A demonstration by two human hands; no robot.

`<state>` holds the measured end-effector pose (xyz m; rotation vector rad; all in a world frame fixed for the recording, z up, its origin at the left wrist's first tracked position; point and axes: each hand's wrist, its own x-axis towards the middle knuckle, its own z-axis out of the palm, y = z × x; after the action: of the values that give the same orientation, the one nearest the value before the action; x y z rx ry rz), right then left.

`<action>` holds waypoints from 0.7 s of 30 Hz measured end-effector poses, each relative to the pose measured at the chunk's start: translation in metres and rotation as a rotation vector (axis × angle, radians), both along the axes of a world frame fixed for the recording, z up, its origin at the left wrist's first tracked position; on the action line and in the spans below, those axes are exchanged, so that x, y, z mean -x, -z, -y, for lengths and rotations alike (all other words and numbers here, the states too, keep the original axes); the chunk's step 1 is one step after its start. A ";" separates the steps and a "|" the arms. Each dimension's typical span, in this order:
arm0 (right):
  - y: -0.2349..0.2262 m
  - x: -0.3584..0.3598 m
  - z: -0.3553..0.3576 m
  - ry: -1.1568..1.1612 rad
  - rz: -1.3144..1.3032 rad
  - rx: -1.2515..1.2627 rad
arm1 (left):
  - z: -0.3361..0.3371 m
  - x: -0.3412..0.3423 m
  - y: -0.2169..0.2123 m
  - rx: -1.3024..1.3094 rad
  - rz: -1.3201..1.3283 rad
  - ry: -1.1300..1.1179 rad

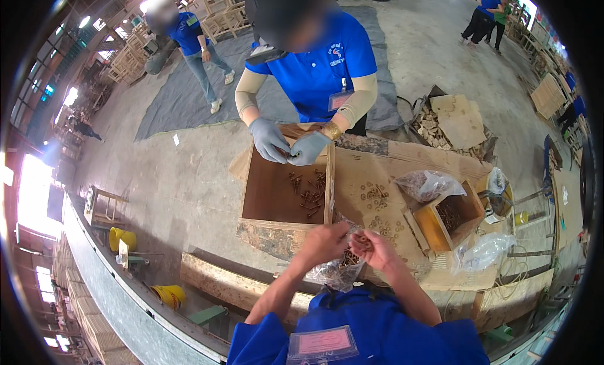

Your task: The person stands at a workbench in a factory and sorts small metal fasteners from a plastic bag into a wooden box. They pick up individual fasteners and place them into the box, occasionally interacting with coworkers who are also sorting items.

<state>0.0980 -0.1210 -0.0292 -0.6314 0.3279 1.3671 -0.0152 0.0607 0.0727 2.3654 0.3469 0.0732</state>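
Note:
My left hand (pixel 322 244) is closed, its fingertips pinched beside my right hand; what they hold, if anything, is too small to make out. Turned palm up with curled fingers, my right hand (pixel 376 250) holds small brown pieces (pixel 361 240) that look like washers. Under both hands lies a clear plastic bag (pixel 336 276) of brown metal hardware. Just beyond my left hand stands an open wooden box (pixel 286 219) with several brown bolts (pixel 309 194) inside. Loose washers (pixel 387 227) lie on the cardboard to the right.
Across the box, a co-worker's gloved hands (pixel 286 145) work over its far edge. At right are a smaller wooden box (pixel 434 230), a filled plastic bag (pixel 429 184) and a crumpled clear bag (pixel 484 252). Cardboard (pixel 352 176) covers the worktop. Yellow buckets (pixel 168 296) stand left.

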 end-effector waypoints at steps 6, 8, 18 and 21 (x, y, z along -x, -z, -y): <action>0.006 0.030 -0.018 0.001 0.004 0.128 | 0.043 -0.002 0.034 0.005 -0.028 0.209; 0.020 0.026 -0.002 0.077 0.046 0.159 | 0.043 -0.005 0.027 0.042 0.088 0.141; 0.020 0.010 0.055 0.330 0.071 0.044 | 0.081 0.033 0.136 -0.357 -0.110 0.015; 0.018 0.006 0.058 0.324 0.120 0.006 | 0.085 0.034 0.146 -0.370 -0.232 0.154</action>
<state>0.0920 -0.1794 -0.0473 -0.6328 0.3221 1.0145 -0.0491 -0.0245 -0.0734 2.7673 0.2778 -0.2308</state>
